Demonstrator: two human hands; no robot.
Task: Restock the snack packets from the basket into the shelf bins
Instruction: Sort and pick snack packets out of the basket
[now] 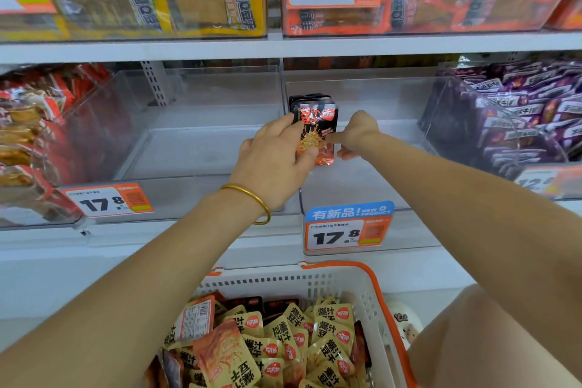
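Observation:
A stack of black and red snack packets stands upright at the left wall of a clear shelf bin. My left hand grips the stack from the left and front. From the right, my right hand touches the stack's lower edge, fingers bent downward. Below, a white basket with orange rim holds several yellow and orange snack packets.
A clear bin to the left shows nothing inside. Further left is a bin of red packets, and on the right a bin of purple packets. Price tags 17.8 hang on the bin fronts. An upper shelf carries larger packs.

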